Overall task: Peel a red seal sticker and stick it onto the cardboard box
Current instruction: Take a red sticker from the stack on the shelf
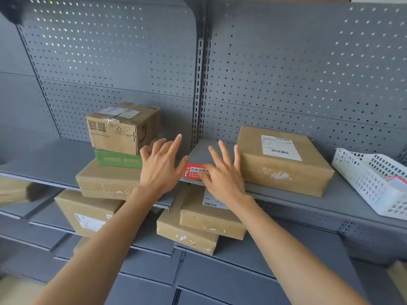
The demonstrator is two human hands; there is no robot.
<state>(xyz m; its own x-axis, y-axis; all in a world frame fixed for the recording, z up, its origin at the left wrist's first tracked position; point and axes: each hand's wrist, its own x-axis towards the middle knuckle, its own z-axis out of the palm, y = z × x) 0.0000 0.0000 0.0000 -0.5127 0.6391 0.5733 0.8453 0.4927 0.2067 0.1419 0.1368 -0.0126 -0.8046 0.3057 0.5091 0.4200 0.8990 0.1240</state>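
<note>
Left hand: we reach it forward at frame centre, fingers spread, palm down, holding nothing.
Right hand: ours too, just right of centre, fingers fanned; its thumb side rests on the sticker's right end, though we cannot tell whether it pinches.
Red seal sticker: lies between our hands at the front edge of the grey shelf.
Cardboard box: flat, right of centre, touching our right fingertips.
Stacked boxes: left of centre.
White basket: far right.
</note>
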